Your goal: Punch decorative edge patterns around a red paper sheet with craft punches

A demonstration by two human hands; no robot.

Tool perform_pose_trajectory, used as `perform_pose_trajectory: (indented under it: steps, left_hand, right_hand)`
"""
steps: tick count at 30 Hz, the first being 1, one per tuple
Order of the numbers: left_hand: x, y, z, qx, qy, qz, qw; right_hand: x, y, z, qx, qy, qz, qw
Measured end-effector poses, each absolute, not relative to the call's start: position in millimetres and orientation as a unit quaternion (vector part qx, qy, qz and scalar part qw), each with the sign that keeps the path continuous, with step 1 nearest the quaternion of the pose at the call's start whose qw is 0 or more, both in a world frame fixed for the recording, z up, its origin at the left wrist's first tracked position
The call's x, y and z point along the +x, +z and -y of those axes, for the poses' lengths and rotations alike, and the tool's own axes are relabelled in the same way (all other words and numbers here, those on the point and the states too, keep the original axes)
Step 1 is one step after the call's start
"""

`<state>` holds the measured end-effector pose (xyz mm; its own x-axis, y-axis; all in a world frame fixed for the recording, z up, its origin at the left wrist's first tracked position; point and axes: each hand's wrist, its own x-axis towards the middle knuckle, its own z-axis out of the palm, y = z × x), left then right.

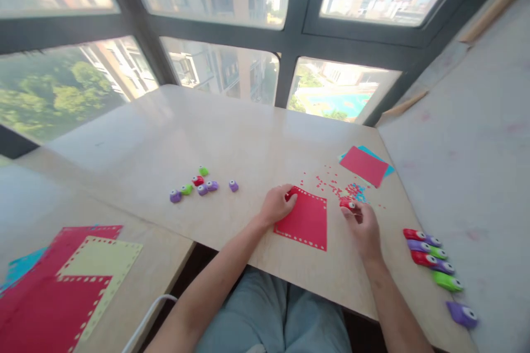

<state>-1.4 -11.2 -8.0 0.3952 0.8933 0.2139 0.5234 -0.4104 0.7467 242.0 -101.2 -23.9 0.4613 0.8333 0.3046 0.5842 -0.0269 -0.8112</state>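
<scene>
A red sheet of paper (306,218) lies on the table in front of me, with small holes punched along its top and bottom edges. My left hand (279,205) is closed on its upper left corner, thumb on top. Just right of the sheet, my right hand (366,229) grips a small red craft punch (346,205) between thumb and fingers, apart from the paper. Tiny red and blue paper punchings (351,193) are scattered beyond that hand.
Red and blue sheets (364,165) are stacked at the back right. Several coloured punches (426,258) line the right wall, and more punches (202,190) stand left of centre. Punched red and cream sheets (124,259) cover the left table. A white cable (147,314) hangs near its edge.
</scene>
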Motion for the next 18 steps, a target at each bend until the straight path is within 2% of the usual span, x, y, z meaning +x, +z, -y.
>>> perform_pose_trajectory:
  steps: [6,12,15,18]
  left_hand:
    - [2.6,-12.9,14.8,0.839,0.253,-0.43,0.217]
    - [6.6,-14.4,18.5,0.89,0.22,-0.391,0.077]
    - [8.4,-12.7,20.1,0.895,0.22,-0.387,0.04]
    - [10.4,-13.5,19.8,0.881,0.225,-0.413,0.049]
  right_hand:
    - [242.4,-39.3,99.0,-0.708,0.189,0.431,0.527]
    - [211.5,-19.0,83.0,-0.674,0.253,0.398,0.568]
    - [189.8,-1.6,62.1,-0.652,0.281,0.435,0.554]
    - [168.1,10.7,35.7,-0.625,0.332,0.517,0.482]
